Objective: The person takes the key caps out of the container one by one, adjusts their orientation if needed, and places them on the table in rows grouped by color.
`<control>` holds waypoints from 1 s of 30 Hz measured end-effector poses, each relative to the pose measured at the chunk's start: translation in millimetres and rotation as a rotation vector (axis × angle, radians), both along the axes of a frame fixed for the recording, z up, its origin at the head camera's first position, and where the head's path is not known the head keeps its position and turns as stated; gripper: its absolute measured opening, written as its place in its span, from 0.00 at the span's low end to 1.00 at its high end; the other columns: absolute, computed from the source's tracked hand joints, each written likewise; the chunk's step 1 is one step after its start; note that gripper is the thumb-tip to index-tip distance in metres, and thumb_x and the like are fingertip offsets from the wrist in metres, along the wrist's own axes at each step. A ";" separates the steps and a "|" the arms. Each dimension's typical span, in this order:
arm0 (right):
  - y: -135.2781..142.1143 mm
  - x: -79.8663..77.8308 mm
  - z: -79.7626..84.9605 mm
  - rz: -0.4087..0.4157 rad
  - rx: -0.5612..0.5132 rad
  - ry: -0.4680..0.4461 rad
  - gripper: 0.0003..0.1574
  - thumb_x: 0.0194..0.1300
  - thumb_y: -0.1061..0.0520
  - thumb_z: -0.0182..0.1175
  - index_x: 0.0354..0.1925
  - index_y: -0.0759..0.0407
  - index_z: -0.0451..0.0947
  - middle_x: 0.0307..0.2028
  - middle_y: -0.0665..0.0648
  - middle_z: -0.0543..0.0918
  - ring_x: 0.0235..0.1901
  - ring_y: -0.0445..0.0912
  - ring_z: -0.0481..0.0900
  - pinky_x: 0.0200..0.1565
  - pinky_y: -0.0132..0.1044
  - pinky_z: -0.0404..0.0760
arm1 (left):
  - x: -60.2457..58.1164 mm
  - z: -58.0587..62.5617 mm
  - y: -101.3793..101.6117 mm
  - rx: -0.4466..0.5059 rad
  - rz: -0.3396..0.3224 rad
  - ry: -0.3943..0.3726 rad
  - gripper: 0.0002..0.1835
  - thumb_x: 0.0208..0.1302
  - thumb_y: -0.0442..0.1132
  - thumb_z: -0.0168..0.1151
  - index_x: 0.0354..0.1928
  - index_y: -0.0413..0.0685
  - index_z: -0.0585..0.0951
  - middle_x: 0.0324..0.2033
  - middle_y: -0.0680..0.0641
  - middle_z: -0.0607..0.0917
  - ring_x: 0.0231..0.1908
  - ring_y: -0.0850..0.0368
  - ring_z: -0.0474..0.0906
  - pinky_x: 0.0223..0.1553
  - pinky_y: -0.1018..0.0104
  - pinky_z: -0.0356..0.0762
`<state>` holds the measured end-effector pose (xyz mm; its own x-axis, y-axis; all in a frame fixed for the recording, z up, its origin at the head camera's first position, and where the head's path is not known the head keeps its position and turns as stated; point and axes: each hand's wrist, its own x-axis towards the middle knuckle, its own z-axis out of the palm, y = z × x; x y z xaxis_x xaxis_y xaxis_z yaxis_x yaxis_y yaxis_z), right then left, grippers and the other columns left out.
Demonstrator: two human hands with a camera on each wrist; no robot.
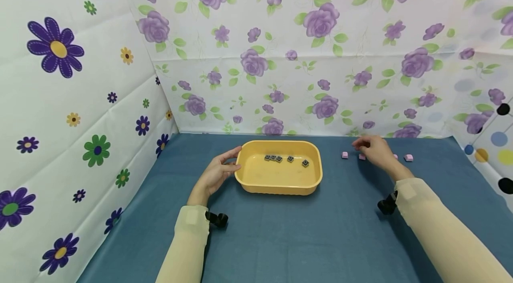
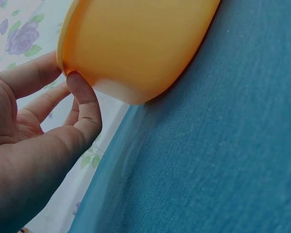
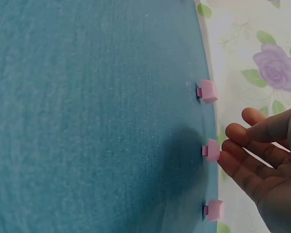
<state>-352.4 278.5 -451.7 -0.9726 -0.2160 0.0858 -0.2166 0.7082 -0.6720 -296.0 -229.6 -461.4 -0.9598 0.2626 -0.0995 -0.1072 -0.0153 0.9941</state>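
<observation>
My left hand (image 1: 213, 172) pinches the left end of a yellow plastic tray (image 1: 276, 189) between thumb and fingers; the left wrist view shows the thumb on the tray's outer wall (image 2: 136, 43). Inside it lie several small dark square pieces (image 1: 290, 158). Off to the right, my right hand (image 1: 376, 153) is over a row of small pink keycap-like pieces (image 1: 344, 155), its fingers loosely bent and nothing between them. In the right wrist view the fingertips are right at the middle pink piece (image 3: 212, 150). The hand partly hides the row in the head view.
A blue cloth (image 1: 272, 238) covers the table. Behind it hangs a white sheet with purple roses (image 1: 254, 62), and a sheet with daisies (image 1: 96, 149) stands along the left side. Another pink piece (image 1: 408, 157) lies at the row's right end.
</observation>
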 end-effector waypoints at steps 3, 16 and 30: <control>0.4 -0.2 -1.7 0.002 -0.001 -0.001 0.18 0.80 0.66 0.50 0.58 0.72 0.81 0.52 0.73 0.83 0.52 0.64 0.81 0.51 0.59 0.80 | 0.2 -0.3 0.1 -0.003 0.002 -0.002 0.36 0.72 0.27 0.62 0.79 0.51 0.67 0.69 0.38 0.69 0.66 0.40 0.71 0.59 0.58 0.75; -10.3 3.7 31.0 0.032 -0.071 0.031 0.19 0.81 0.65 0.48 0.60 0.71 0.79 0.54 0.72 0.82 0.55 0.67 0.79 0.55 0.61 0.77 | 0.9 0.4 -0.5 0.000 -0.005 0.007 0.36 0.72 0.27 0.62 0.79 0.52 0.68 0.68 0.38 0.69 0.66 0.41 0.71 0.55 0.61 0.77; -33.1 7.2 49.1 0.068 -0.066 0.071 0.17 0.81 0.61 0.52 0.58 0.67 0.82 0.55 0.70 0.83 0.56 0.64 0.80 0.56 0.61 0.77 | -0.2 0.2 -0.2 0.002 -0.001 0.001 0.36 0.72 0.26 0.62 0.79 0.51 0.68 0.68 0.38 0.70 0.63 0.42 0.73 0.59 0.56 0.74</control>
